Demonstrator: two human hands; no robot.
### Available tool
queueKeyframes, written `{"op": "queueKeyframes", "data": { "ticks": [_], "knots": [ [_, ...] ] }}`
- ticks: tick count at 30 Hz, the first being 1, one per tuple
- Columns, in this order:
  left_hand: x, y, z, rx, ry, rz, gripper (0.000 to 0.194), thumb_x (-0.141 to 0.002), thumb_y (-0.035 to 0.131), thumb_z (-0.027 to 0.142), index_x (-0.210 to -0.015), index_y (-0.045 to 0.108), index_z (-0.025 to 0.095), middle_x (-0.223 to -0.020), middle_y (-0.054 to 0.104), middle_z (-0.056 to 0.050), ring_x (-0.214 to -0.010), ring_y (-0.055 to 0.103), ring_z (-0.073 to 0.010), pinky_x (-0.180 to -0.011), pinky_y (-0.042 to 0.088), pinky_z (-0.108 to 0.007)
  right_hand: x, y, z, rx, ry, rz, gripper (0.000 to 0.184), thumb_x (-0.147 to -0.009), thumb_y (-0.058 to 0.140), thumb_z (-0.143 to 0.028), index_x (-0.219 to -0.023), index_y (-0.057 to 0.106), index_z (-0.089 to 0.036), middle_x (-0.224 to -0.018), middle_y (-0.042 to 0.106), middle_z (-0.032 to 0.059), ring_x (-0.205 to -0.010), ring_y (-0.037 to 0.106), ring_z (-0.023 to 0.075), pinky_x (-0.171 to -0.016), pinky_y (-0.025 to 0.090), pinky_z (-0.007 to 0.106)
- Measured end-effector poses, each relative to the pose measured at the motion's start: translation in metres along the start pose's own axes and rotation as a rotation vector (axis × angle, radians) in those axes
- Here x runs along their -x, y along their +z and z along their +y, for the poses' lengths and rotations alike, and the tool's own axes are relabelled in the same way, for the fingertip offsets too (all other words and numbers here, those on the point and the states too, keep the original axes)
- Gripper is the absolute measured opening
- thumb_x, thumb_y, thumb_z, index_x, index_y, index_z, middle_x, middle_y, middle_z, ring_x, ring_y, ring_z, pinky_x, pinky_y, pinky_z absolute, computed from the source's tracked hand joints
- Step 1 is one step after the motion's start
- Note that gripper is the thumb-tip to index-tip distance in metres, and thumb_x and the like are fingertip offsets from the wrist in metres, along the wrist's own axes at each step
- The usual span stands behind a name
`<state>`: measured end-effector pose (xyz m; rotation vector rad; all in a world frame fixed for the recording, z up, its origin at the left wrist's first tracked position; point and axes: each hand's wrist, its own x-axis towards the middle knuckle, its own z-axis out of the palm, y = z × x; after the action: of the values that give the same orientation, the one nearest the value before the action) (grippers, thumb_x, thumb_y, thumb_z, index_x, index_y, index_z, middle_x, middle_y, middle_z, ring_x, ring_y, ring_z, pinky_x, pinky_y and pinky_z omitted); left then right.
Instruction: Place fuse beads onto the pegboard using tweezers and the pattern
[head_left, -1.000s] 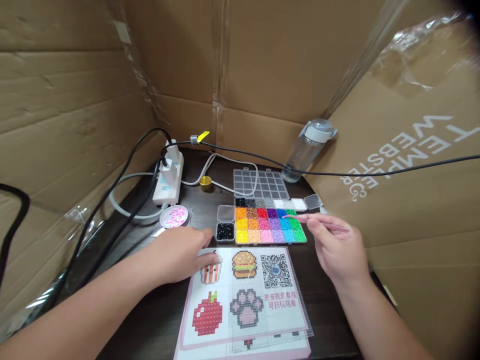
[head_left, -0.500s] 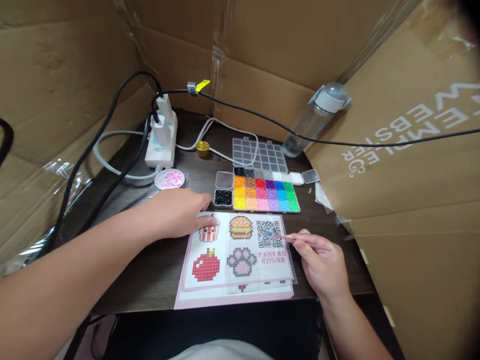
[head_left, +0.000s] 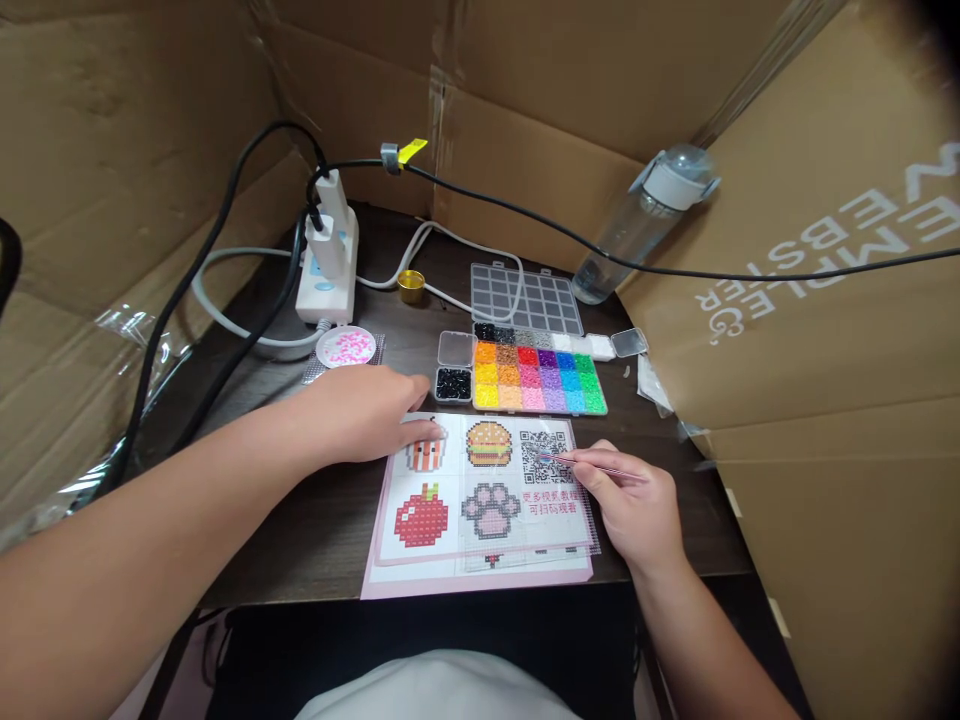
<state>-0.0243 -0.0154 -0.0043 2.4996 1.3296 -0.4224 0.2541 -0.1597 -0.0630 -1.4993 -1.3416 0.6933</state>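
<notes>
My left hand (head_left: 379, 412) lies at the top left of a printed pattern sheet (head_left: 454, 500), its thumb on the popcorn picture and its fingers apart, near a small box of black beads (head_left: 453, 384). A pair of pink tweezers (head_left: 564, 460) is pinched in my right hand (head_left: 636, 505). Their tips are over the QR code (head_left: 546, 440), and I cannot make out whether they hold a bead. A clear pegboard (head_left: 495, 545) overlaps the sheet, which also shows a burger, a red fruit and a grey-pink paw. Another sheet lies underneath.
Behind the sheet is a bead case (head_left: 538, 375) with many colours, its lid (head_left: 525, 298) folded back. A dish of pink beads (head_left: 346, 347), a gold cup (head_left: 411, 287), a power strip (head_left: 327, 265) and a bottle (head_left: 637, 225) stand around. A black cable (head_left: 517, 210) crosses above.
The view has shifted slightly, so the desk sits a little higher and further right. My right hand with the tweezers has moved slightly left across the QR code. My left hand stays on the sheet.
</notes>
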Motion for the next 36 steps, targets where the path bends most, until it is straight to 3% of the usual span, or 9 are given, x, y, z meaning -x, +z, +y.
{"op": "queueKeyframes", "data": {
  "ticks": [19,36],
  "knots": [
    [0.0007,-0.0015,0.003,-0.02,-0.013,-0.018,0.061,-0.079,0.036,0.072,-0.104,0.063,0.023,-0.089,0.069,-0.015,-0.079,0.065,-0.0331,-0.061,0.045,-0.039,0.0002,-0.0005,0.0008,0.009,-0.032,-0.021,0.011,-0.083,0.069,-0.025,-0.088,0.079,-0.026,-0.084,0.076,0.0055,-0.076,0.066,0.019,-0.067,0.054,0.033],
    [-0.0004,0.0002,0.0007,0.006,0.004,-0.005,0.06,-0.079,0.037,0.072,-0.102,0.062,0.023,-0.088,0.068,-0.013,-0.077,0.063,-0.0295,-0.061,0.042,-0.036,-0.0001,-0.0012,0.0004,-0.001,-0.048,-0.004,0.012,-0.082,0.07,-0.023,-0.088,0.079,-0.028,-0.086,0.077,0.0038,-0.08,0.067,0.0181,-0.072,0.056,0.032]
  ]
}}
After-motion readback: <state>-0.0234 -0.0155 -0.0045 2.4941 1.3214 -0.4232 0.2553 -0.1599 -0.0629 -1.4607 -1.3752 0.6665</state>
